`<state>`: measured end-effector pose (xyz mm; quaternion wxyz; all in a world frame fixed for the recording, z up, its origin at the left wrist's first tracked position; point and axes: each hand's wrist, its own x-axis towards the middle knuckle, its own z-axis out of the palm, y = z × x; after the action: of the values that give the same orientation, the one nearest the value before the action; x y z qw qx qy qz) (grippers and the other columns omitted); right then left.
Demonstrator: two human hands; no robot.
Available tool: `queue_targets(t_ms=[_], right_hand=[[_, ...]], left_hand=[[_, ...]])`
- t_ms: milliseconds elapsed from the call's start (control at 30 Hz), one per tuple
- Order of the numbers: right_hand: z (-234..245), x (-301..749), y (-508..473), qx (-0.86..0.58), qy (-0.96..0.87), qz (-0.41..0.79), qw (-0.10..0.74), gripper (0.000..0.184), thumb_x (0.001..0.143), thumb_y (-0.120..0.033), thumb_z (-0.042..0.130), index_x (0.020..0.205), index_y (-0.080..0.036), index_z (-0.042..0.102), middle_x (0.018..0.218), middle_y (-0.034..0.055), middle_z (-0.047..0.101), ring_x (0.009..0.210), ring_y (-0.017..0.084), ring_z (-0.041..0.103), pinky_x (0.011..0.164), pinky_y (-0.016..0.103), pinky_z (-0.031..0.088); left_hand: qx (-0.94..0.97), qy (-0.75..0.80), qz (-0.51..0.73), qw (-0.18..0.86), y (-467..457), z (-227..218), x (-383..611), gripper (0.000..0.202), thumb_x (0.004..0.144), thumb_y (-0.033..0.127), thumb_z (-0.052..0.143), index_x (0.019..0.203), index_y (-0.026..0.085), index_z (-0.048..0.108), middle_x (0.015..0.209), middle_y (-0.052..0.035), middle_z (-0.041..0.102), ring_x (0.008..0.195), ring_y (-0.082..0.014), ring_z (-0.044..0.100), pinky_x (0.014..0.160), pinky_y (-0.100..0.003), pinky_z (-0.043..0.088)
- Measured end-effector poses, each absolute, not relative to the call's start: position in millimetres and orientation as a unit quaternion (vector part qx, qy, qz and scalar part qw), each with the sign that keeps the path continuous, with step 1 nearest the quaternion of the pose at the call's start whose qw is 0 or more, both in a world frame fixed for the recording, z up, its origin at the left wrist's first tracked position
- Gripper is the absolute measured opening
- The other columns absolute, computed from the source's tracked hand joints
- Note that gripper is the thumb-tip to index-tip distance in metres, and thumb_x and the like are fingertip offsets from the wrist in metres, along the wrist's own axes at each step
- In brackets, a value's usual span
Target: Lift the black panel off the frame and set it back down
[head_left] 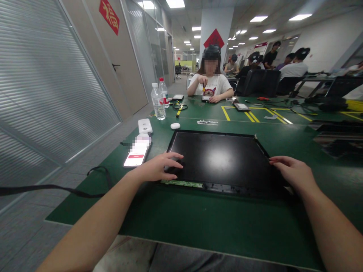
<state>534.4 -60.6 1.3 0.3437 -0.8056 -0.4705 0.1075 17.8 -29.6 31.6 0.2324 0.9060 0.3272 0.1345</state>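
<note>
A black display panel lies flat on the green table, with a bright light reflection on its dark face. A narrow green circuit board runs along the left part of its near edge. Over the panel's left side, my left hand has its fingers spread; whether the fingertips touch the surface I cannot tell. At the right edge, my right hand has thumb and fingers pinched on the panel's rim. Some of that corner is hidden behind the hand.
Left of the panel are a lit phone, a white power bank and a white earbud case. Two water bottles stand behind them. Across the table, a person holds a tool over a small drive. Dark panels lie right.
</note>
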Motion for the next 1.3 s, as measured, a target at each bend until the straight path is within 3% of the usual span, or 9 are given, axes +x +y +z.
queue_targets(t_ms=[533, 667, 800, 967, 1300], right_hand=[[6.5, 530.2, -62.5, -0.812, -0.464, 0.106, 0.337, 0.028, 0.064, -0.039, 0.062, 0.079, -0.026, 0.082, 0.090, 0.0076, 0.082, 0.090, 0.028, 0.071, 0.084, 0.038, 0.051], [6.0, 529.6, -62.9, -0.816, -0.461, 0.100, 0.335, 0.029, 0.065, -0.040, 0.062, 0.078, -0.026, 0.083, 0.088, 0.0080, 0.082, 0.088, 0.028, 0.070, 0.081, 0.038, 0.051], [2.4, 532.8, -62.9, -0.814, -0.467, 0.092, 0.333, 0.031, 0.065, -0.042, 0.061, 0.080, -0.026, 0.084, 0.092, 0.0084, 0.082, 0.090, 0.028, 0.070, 0.079, 0.038, 0.051], [-3.2, 539.4, -59.0, -0.813, -0.474, 0.089, 0.326, 0.032, 0.065, -0.044, 0.061, 0.081, -0.028, 0.084, 0.093, 0.0081, 0.082, 0.090, 0.030, 0.070, 0.080, 0.040, 0.052], [5.6, 529.6, -63.1, -0.811, -0.483, 0.106, 0.311, 0.027, 0.070, -0.040, 0.062, 0.084, -0.027, 0.082, 0.097, 0.0084, 0.082, 0.098, 0.030, 0.072, 0.087, 0.039, 0.053]], left_hand=[[0.906, 0.326, 0.129, 0.235, -33.0, 32.3, 21.3, 0.028, 0.096, 0.027, 0.074, 0.122, 0.025, 0.083, 0.160, -0.0131, 0.062, 0.141, -0.0336, 0.062, 0.116, -0.047, 0.051], [0.898, 0.355, 0.135, 0.221, -28.6, 26.7, 20.6, 0.039, 0.094, 0.037, 0.078, 0.131, 0.025, 0.080, 0.158, -0.0136, 0.062, 0.144, -0.0341, 0.060, 0.121, -0.049, 0.047], [0.857, 0.465, 0.162, 0.152, -22.9, 15.8, 21.5, 0.056, 0.097, 0.051, 0.071, 0.142, 0.018, 0.073, 0.162, -0.0202, 0.056, 0.150, -0.0400, 0.053, 0.125, -0.057, 0.042], [0.808, 0.567, 0.149, 0.060, -18.2, 5.1, 22.7, 0.051, 0.100, 0.043, 0.061, 0.138, 0.011, 0.074, 0.157, -0.0257, 0.059, 0.148, -0.0442, 0.053, 0.125, -0.062, 0.042], [0.797, 0.588, 0.135, 0.037, -16.7, 5.5, 31.2, 0.047, 0.102, 0.022, 0.043, 0.133, 0.013, 0.078, 0.141, -0.0213, 0.071, 0.131, -0.0389, 0.065, 0.118, -0.054, 0.051]])
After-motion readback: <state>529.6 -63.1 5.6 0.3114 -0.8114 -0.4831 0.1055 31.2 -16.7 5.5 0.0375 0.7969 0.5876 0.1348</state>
